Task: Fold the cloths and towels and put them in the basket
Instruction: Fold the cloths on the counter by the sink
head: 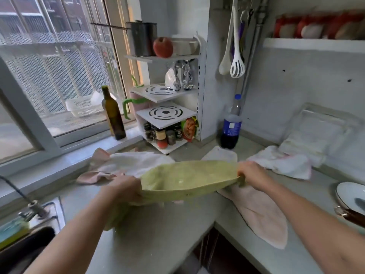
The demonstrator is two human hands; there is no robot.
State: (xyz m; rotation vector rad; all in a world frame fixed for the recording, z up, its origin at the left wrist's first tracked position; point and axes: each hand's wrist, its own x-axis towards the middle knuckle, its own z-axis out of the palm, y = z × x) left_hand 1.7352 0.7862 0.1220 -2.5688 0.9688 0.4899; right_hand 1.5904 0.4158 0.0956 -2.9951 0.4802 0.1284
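Observation:
A yellow-green cloth (185, 179) is stretched in the air above the counter corner, one end in each hand. My left hand (121, 187) grips its left end and my right hand (251, 175) grips its right end. Below it a pink towel (260, 212) lies flat on the right counter. A white and pink towel (126, 165) sits crumpled by the window sill. Another white towel (282, 162) lies bunched at the right, and a small white cloth (220, 154) lies behind the green one. A white basket (324, 125) leans against the back wall.
A tiered white rack (167, 113) with spice jars stands in the corner, flanked by a dark oil bottle (113, 115) and a cola bottle (231, 125). The sink and tap (33, 208) are at lower left, a plate (351, 194) at right. The counter's inner edge drops off at bottom centre.

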